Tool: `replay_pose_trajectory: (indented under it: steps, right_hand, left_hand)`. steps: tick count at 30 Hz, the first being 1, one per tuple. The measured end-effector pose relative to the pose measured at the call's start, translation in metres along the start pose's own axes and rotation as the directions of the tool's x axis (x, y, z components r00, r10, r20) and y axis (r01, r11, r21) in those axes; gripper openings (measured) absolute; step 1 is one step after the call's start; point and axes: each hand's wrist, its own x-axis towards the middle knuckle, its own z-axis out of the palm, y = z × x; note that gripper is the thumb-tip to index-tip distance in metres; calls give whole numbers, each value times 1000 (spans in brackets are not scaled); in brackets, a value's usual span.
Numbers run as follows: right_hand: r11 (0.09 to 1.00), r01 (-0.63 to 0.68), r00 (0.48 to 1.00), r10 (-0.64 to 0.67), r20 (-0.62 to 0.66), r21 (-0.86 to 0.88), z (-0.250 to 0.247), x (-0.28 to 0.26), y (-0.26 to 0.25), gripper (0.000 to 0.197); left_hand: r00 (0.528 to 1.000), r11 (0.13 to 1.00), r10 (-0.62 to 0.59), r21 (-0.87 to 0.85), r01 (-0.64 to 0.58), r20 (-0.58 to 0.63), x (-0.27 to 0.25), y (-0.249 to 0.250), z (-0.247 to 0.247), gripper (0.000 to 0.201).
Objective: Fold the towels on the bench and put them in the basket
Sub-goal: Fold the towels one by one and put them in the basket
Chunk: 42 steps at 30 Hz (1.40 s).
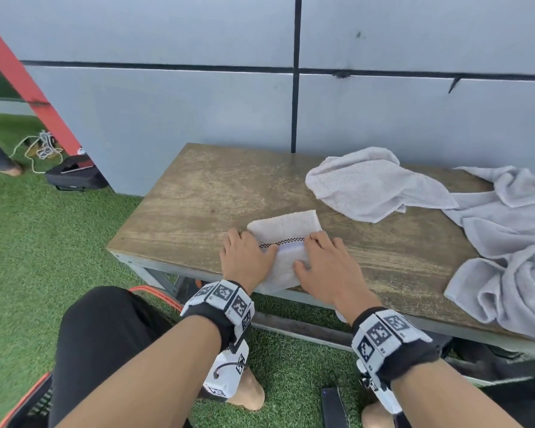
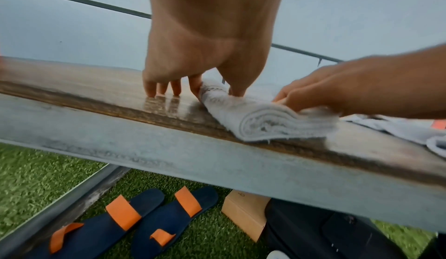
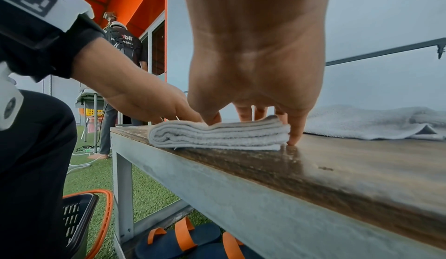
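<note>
A folded grey towel (image 1: 288,227) (image 2: 263,122) (image 3: 217,133) lies at the front edge of the wooden bench (image 1: 192,193). My left hand (image 1: 247,257) (image 2: 193,63) pinches its left end, thumb on top and index finger against the side. My right hand (image 1: 325,264) (image 3: 255,63) holds the right end, thumb on top, fingers down beside the edge. Two unfolded grey towels (image 1: 368,186) (image 1: 513,242) lie crumpled on the bench's right half. The dark basket with an orange rim (image 3: 106,215) (image 1: 158,293) stands on the grass by my left knee, mostly hidden.
A grey panelled wall (image 1: 198,103) runs right behind the bench. Under the bench are blue and orange slippers (image 2: 144,217), a cardboard box (image 2: 243,209) and a black bag (image 2: 325,230). Another black bag (image 1: 74,174) and cables (image 1: 44,146) lie on the grass at left, where a person (image 3: 125,44) stands.
</note>
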Motion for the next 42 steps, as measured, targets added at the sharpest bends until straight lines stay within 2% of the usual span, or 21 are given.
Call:
replay_pose_trajectory:
  steps: [3,6,10,11,13,16,19,21,23,25,29,33,36,38,42]
  right_hand:
    - [999,25,997,-23,-72,40,2,-10,4,30]
    - [987,55,987,-31,-161,151,6,-23,10,27]
    - [923,-32,986,91,-138,382,3,-22,6,50]
    - [890,-53,985,120,-120,453,-2,-20,3,51]
    - [803,-48,991,110,-70,594,-13,-13,-8,41]
    - [544,-16,999,43,-9,839,-38,-5,-34,25]
    - [414,32,999,-13,-30,910,-63,4,-64,21]
    - [354,68,996,-71,-46,933,-77,8,-88,20]
    - [365,128,987,-138,-83,922,-87,9,-115,23]
    - [376,188,973,-194,-122,907,-94,9,-140,34]
    - [433,308,932,-317,-176,847,-101,6,-186,53]
    - [505,368,893,-427,-145,780,-93,15,-229,60]
    - [577,363,884,-461,-75,732,-65,38,-254,63]
    - [593,343,868,-496,-5,729,-40,56,-269,59]
    - [641,321,799,-579,165,697,16,82,-295,47]
  left_hand:
    - [995,978,55,-207,-38,78,2,-3,-11,34]
    - [972,891,153,-450,-58,177,-7,1,-28,15]
    - [930,766,317,-628,-137,184,-20,6,-61,34]
    - [928,738,330,-660,-140,172,-21,5,-70,35]
    - [926,677,338,-727,-118,165,-22,1,-95,36]
    - [935,600,327,-794,-94,137,-19,-12,-138,38]
    - [957,504,279,-860,-80,75,-19,-32,-180,48]
    - [968,446,248,-891,-86,30,-25,-48,-207,45]
    - [974,401,224,-910,-103,-12,-35,-65,-232,34]
    - [981,382,180,-914,-134,-69,-47,-84,-250,30]
    - [984,434,54,-884,-175,-168,-74,-128,-274,39]
    - [978,457,-39,-874,-166,-206,-87,-177,-278,35]
    - [974,430,-138,-897,-102,-177,-80,-218,-257,34]
    - [970,379,-207,-924,-42,-129,-73,-250,-232,42]
    - [951,247,-308,-964,101,21,-67,-313,-171,60]
